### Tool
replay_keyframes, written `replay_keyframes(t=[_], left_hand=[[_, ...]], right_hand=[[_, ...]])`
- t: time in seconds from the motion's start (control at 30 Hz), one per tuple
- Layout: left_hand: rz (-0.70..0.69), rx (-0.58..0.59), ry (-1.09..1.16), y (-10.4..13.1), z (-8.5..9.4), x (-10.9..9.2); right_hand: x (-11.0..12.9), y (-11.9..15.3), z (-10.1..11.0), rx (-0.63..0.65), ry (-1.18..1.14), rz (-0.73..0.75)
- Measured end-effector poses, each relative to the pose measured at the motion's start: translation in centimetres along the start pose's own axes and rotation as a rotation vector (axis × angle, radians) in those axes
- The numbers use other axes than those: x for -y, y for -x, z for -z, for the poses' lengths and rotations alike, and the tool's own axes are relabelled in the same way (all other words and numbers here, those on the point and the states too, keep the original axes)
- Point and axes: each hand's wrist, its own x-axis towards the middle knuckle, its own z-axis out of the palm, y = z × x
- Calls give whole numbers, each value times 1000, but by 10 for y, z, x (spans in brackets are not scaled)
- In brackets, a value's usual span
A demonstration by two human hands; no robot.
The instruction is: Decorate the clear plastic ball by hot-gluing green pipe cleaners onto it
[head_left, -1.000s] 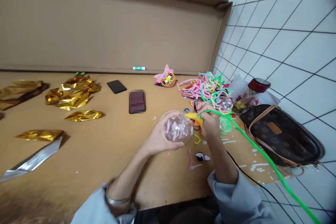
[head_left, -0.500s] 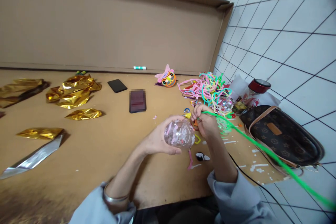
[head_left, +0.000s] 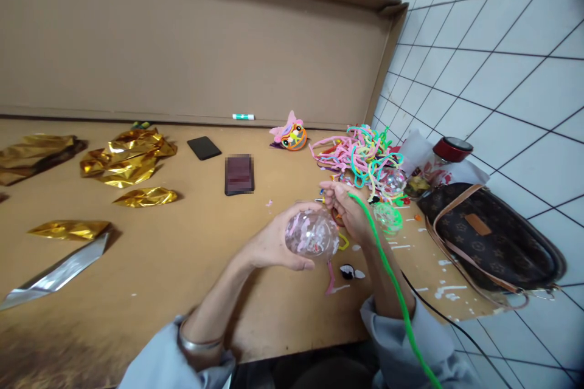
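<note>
A brown tabletop [head_left: 182, 279] runs below a tall brown back panel [head_left: 196, 42], which probably stops things sliding off the far side. A monogram-patterned handbag [head_left: 495, 237] sits at the right by the tiled wall, perhaps to leave the middle free. Crumpled gold foil [head_left: 128, 158] lies well apart on the left, and a tangled heap of pipe cleaners [head_left: 360, 155] lies beyond the right hand [head_left: 349, 209], seemingly within easy reach.

The left hand [head_left: 274, 240] is half open, curved around a clear ball [head_left: 312, 234] above the table, thumb on the near side; this likely steadies it and leaves its right side exposed. The right hand is loosely curled just beside the ball, with a green pipe cleaner [head_left: 392, 276] between its fingers near 1 end; the rest trails over the forearm. I cannot tell whether that hand has anything else.

As for containers, the bag's contents are hidden. The red-lidded glass jar [head_left: 440, 170] behind it is too obscured to read. The clear ball shows pink and whitish flecks, inside or on its surface, I cannot tell which. A smaller see-through ball [head_left: 387, 219] carries green strands.
</note>
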Motion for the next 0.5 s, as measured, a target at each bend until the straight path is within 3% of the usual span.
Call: replay_keyframes(t=[0.13, 0.37, 0.5], left_hand=[[2, 32, 16, 0, 0, -1], [45, 78, -27, 1, -3, -4], [66, 107, -25, 2, -4, -6]], right_hand=[[1, -2, 2, 58, 6, -111], [-1, 2, 0, 318, -71, -192], [5, 6, -6, 399, -145, -257]])
